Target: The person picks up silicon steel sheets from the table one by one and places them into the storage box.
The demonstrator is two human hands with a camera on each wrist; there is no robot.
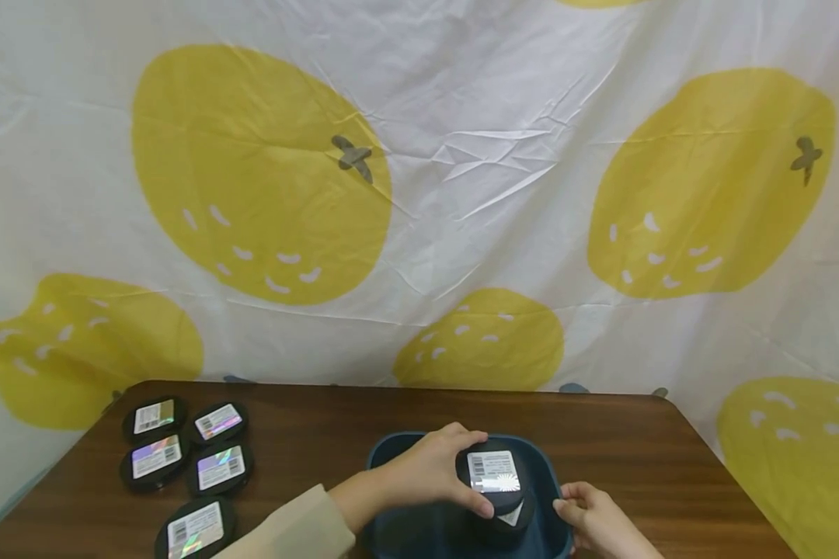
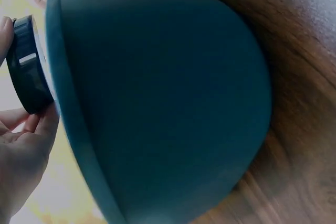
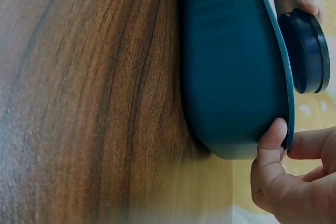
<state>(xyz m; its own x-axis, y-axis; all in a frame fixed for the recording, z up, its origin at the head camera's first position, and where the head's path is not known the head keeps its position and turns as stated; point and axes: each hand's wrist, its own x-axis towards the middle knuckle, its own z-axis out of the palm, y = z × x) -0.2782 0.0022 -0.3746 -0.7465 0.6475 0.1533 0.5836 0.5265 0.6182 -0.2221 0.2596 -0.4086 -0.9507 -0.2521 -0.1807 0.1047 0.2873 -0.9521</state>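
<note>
Your right grip (image 1: 596,515) pinches the rim of the blue basin (image 1: 416,534); leftward, your left grip (image 1: 436,473) — curved round a flat black container (image 1: 492,471), label up — holds it over a second container (image 1: 509,531) inside. Five like containers (image 1: 218,468) lie far left on the desk (image 1: 301,442).

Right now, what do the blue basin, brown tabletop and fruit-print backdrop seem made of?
Blue basin: probably plastic, smooth and satin, with a thin, rounded rim. Brown tabletop: wood or wood-look laminate; dark grain, soft sheen. Fruit-print backdrop: likely thin fabric, creased, lightly shiny.
</note>
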